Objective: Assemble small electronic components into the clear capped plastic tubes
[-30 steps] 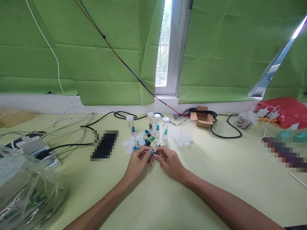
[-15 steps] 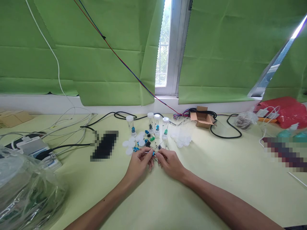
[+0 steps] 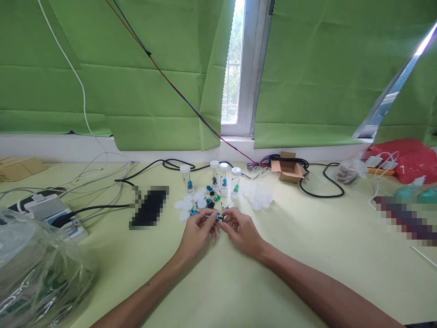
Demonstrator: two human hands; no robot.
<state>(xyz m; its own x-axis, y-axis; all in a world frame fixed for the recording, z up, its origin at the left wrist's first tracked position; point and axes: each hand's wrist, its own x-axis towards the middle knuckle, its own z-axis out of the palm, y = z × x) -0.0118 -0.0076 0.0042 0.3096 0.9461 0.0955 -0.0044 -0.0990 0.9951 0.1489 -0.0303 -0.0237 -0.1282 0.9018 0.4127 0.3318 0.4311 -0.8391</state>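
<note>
Your left hand is pinching a small blue part between thumb and fingers, just above the bench. Your right hand is curling in at the part's dark end; whether its fingers are gripping there, I cannot tell.

Just beyond your fingertips, loose blue, green and black pieces are lying scattered. White round caps are resting to their left. Behind, four capped clear tubes are standing upright, each showing a coloured piece inside: blue, dark, blue, green. These are looking finished. The held part and the scattered pieces are remaining outside any tube. To the right, translucent containers are clustering; their contents are not showing clearly. Farther back, a cardboard box is sitting with its flaps spread.
</note>
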